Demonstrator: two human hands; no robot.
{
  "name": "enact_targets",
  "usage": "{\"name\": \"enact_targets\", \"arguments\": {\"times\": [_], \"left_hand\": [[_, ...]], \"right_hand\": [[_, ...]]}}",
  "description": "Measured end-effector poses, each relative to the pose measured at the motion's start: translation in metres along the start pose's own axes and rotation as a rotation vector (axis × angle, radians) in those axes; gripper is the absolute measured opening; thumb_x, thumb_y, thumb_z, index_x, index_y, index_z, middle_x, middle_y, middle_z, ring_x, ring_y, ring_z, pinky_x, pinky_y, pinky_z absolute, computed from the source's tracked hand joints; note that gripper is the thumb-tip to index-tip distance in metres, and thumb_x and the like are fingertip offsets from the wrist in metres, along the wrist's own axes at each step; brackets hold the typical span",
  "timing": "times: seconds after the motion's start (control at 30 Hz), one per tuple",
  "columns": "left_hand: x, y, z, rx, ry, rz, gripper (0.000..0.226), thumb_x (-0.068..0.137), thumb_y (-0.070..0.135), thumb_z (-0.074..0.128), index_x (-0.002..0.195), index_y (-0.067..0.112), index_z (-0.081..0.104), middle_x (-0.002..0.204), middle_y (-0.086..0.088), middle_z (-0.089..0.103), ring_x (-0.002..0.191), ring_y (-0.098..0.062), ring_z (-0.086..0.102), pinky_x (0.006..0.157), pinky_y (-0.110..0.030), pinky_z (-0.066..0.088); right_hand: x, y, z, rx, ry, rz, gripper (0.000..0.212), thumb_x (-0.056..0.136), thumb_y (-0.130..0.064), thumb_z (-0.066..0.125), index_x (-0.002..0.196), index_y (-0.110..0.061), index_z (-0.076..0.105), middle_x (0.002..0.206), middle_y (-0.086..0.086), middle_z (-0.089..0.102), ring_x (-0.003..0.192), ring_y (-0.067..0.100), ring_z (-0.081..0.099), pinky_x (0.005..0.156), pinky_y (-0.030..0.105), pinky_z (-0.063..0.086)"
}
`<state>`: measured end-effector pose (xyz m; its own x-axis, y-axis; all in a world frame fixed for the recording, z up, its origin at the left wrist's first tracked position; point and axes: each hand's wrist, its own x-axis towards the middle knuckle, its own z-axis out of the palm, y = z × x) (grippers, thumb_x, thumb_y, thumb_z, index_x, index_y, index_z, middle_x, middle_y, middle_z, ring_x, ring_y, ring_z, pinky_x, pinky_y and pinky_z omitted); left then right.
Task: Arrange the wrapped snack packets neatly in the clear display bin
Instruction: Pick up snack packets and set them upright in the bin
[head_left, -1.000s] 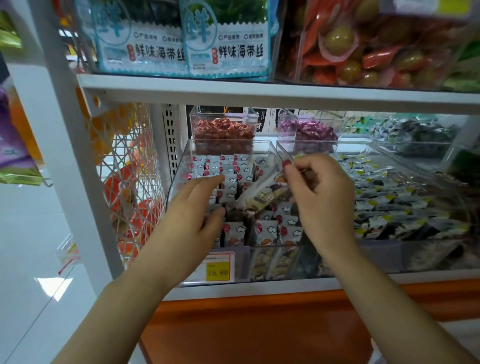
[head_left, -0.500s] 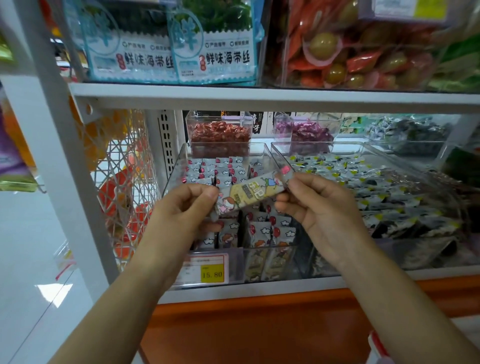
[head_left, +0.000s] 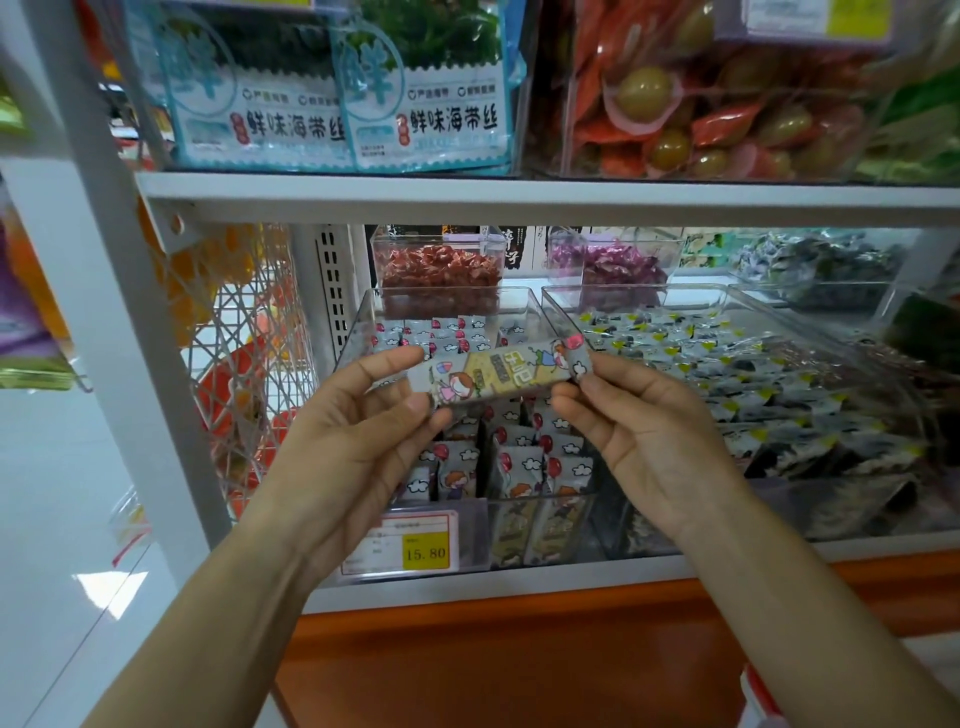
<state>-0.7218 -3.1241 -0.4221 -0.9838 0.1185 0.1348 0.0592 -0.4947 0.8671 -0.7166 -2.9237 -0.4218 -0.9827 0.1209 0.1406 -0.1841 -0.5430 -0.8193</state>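
Store shelving is filling the frame, white shelf board (head_left: 519, 195) running across the upper part, blue-and-white seaweed bags (head_left: 332, 104) sitting above it at upper left. Centre frame, the clear display bin (head_left: 356, 332) is sitting on the lower shelf with a yellow price tag (head_left: 410, 543) on its front wall. Rows of small wrapped packets (head_left: 519, 457) are standing upright inside it, balloon-and-cloud print showing.

I am holding one long snack packet (head_left: 498, 376) level in the air, just above the bin's middle and in front of it. My left hand (head_left: 358, 431) is pinching its left end between thumb and fingers, palm facing me. My right hand (head_left: 644, 441) is pinching the right end at the fingertips, other fingers curling loosely.

Right of centre, a second clear bin (head_left: 623, 289) is holding dark packets with yellow corners. Behind, a small bin of red sweets (head_left: 439, 270) and one of purple sweets (head_left: 608, 265). White wire basket (head_left: 244, 338) at the left, orange base panel (head_left: 519, 649) below.
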Motion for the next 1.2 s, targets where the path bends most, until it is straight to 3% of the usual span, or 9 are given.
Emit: {"name": "enact_targets", "arguments": {"times": [0.2, 0.33, 0.43, 0.53, 0.7, 0.8, 0.97, 1.07, 1.2], "left_hand": [[-0.002, 0.000, 0.003, 0.038, -0.043, 0.009, 0.046, 0.060, -0.006, 0.058, 0.101, 0.011, 0.068, 0.085, -0.004, 0.050, 0.080, -0.014, 0.060, 0.070, -0.017, 0.054], [-0.003, 0.000, 0.002, -0.006, -0.077, -0.036, 0.035, 0.066, 0.003, 0.062, 0.101, 0.001, 0.065, 0.092, -0.011, 0.070, 0.084, -0.016, 0.070, 0.071, -0.018, 0.054], [-0.003, -0.003, -0.001, 0.292, -0.053, -0.008, 0.029, 0.068, 0.025, 0.066, 0.092, 0.011, 0.071, 0.095, -0.010, 0.071, 0.089, -0.015, 0.069, 0.073, -0.021, 0.054], [-0.005, -0.005, -0.001, 0.462, -0.026, 0.027, 0.037, 0.068, 0.034, 0.064, 0.103, 0.024, 0.070, 0.103, -0.019, 0.062, 0.089, -0.012, 0.069, 0.082, -0.032, 0.052], [-0.005, -0.004, -0.002, 0.451, -0.072, 0.100, 0.042, 0.068, 0.020, 0.063, 0.109, 0.031, 0.066, 0.097, 0.000, 0.069, 0.086, -0.017, 0.071, 0.070, -0.021, 0.056], [-0.007, -0.002, 0.001, 0.528, -0.101, 0.131, 0.045, 0.063, 0.026, 0.068, 0.106, 0.035, 0.065, 0.102, 0.004, 0.070, 0.088, -0.017, 0.070, 0.076, -0.024, 0.057], [-0.009, -0.003, 0.004, 0.518, -0.082, 0.184, 0.036, 0.067, 0.031, 0.064, 0.103, 0.034, 0.066, 0.103, 0.006, 0.069, 0.087, -0.012, 0.069, 0.072, -0.017, 0.055], [-0.010, -0.002, 0.005, 0.607, -0.088, 0.201, 0.044, 0.065, 0.035, 0.064, 0.109, 0.040, 0.062, 0.105, 0.004, 0.066, 0.087, -0.011, 0.067, 0.073, -0.015, 0.053], [-0.010, -0.003, 0.007, 0.648, -0.122, 0.192, 0.043, 0.067, 0.031, 0.068, 0.107, 0.044, 0.062, 0.109, 0.006, 0.063, 0.092, -0.012, 0.067, 0.072, -0.016, 0.053]], "right_hand": [[0.001, 0.003, -0.003, -0.141, 0.006, -0.108, 0.021, 0.087, 0.011, 0.049, 0.097, -0.002, 0.063, 0.068, 0.005, 0.072, 0.066, 0.016, 0.071, 0.061, 0.019, 0.055], [0.001, 0.005, -0.005, -0.228, -0.007, -0.191, 0.021, 0.089, 0.009, 0.049, 0.098, -0.004, 0.062, 0.068, 0.002, 0.071, 0.067, 0.015, 0.070, 0.064, 0.020, 0.056], [0.000, 0.009, -0.003, -0.279, -0.028, -0.234, 0.020, 0.089, 0.008, 0.049, 0.101, -0.004, 0.061, 0.070, -0.001, 0.070, 0.069, 0.015, 0.070, 0.066, 0.022, 0.056], [-0.002, 0.009, -0.001, -0.337, -0.053, -0.265, 0.023, 0.090, 0.008, 0.049, 0.092, -0.010, 0.064, 0.072, 0.000, 0.070, 0.071, 0.019, 0.070, 0.066, 0.024, 0.057], [-0.004, 0.009, 0.001, -0.453, -0.096, -0.236, 0.010, 0.089, -0.009, 0.058, 0.085, -0.012, 0.067, 0.094, 0.019, 0.064, 0.083, 0.027, 0.068, 0.065, 0.027, 0.057], [-0.005, 0.012, 0.001, -0.578, -0.095, -0.294, 0.009, 0.089, -0.012, 0.059, 0.097, -0.013, 0.064, 0.096, 0.011, 0.066, 0.085, 0.016, 0.067, 0.066, 0.023, 0.057], [-0.006, 0.009, 0.001, -0.683, -0.105, -0.328, 0.013, 0.086, -0.018, 0.063, 0.094, -0.024, 0.070, 0.089, -0.007, 0.070, 0.086, 0.012, 0.068, 0.071, 0.030, 0.059], [-0.007, 0.009, 0.001, -0.724, -0.078, -0.340, 0.004, 0.083, -0.021, 0.067, 0.084, -0.023, 0.069, 0.083, -0.005, 0.070, 0.081, 0.015, 0.067, 0.072, 0.041, 0.059], [-0.006, 0.007, 0.002, -0.805, -0.006, -0.419, 0.012, 0.082, -0.026, 0.066, 0.075, -0.016, 0.068, 0.072, 0.003, 0.065, 0.069, 0.018, 0.062, 0.066, 0.036, 0.055]]}}
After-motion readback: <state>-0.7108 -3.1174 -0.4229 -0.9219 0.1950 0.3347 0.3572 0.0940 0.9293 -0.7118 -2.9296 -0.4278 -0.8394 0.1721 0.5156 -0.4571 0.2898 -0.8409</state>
